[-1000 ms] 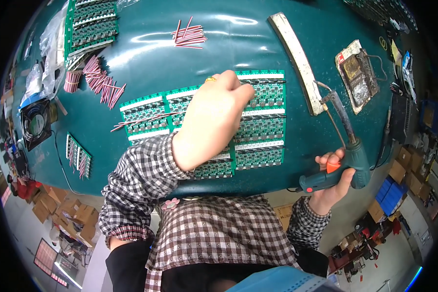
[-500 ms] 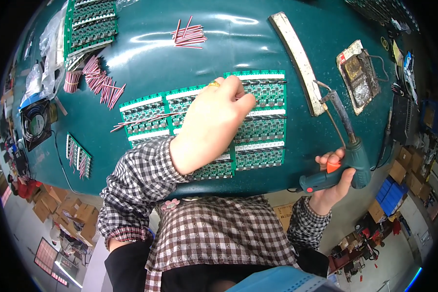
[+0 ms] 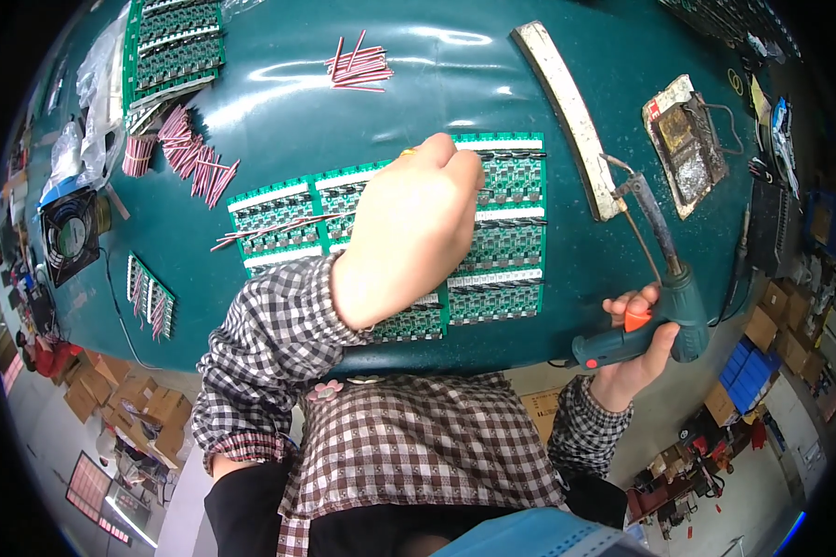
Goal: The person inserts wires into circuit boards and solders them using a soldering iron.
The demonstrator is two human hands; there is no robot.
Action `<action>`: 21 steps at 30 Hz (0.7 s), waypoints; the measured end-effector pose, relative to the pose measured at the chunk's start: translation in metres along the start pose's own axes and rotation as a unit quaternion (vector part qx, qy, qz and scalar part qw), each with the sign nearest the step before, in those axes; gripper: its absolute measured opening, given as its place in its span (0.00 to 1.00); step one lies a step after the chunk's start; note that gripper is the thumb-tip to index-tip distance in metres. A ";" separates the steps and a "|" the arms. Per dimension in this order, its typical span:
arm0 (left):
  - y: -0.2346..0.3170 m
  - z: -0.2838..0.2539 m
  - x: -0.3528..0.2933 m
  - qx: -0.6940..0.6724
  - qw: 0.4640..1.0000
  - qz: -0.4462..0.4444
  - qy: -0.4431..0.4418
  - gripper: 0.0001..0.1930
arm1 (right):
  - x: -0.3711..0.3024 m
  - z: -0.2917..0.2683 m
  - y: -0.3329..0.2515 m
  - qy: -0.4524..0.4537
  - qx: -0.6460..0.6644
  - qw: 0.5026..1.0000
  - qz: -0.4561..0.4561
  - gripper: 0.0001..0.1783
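Note:
My left hand is closed over the middle of the green circuit boards, its fingers curled. Whatever its fingertips hold is hidden beneath the hand. The boards lie in joined panels with white connector rows and dark leads along them. Several thin red and white wires rest across the left panels, beside that hand. My right hand grips a dark green soldering gun with an orange-red trigger, to the right of the boards. Its metal tip points up toward a long pale strip, apart from the boards.
Short red and white wires lie in a pile at the back; more wire bundles sit at left. A board stack stands far left, above a small fan. A small wired board lies near left. A stained solder tray is at right.
My left hand has rolled slightly and its fingers have drawn in more under it, still over the boards. My right hand and the soldering gun have hardly moved.

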State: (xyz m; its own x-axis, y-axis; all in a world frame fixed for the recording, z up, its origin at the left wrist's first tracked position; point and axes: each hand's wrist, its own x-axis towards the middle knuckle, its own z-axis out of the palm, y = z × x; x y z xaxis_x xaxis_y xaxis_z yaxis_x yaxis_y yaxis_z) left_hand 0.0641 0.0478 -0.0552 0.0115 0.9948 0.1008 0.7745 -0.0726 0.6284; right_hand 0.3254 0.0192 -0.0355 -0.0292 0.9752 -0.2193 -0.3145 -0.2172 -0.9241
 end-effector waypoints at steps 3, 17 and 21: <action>-0.001 0.006 0.001 0.029 0.999 0.001 0.013 0.04 | -0.001 -0.001 -0.001 -0.008 -0.010 1.000 0.000 0.27; -0.006 0.015 0.009 -0.064 0.996 -0.029 0.059 0.04 | -0.011 0.008 -0.010 0.002 -0.121 0.993 -0.008 0.29; -0.008 0.015 0.009 -0.087 0.994 -0.042 0.055 0.04 | -0.013 0.019 -0.012 0.019 -0.166 0.986 -0.007 0.29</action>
State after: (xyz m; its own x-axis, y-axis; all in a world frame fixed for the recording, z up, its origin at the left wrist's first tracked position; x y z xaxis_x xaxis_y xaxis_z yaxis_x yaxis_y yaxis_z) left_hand 0.0678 0.0589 -0.0706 -0.1242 0.9850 0.1201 0.6493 -0.0109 0.7604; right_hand 0.3112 0.0103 -0.0158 0.0113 0.9775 -0.2109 0.0134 -0.2110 -0.9774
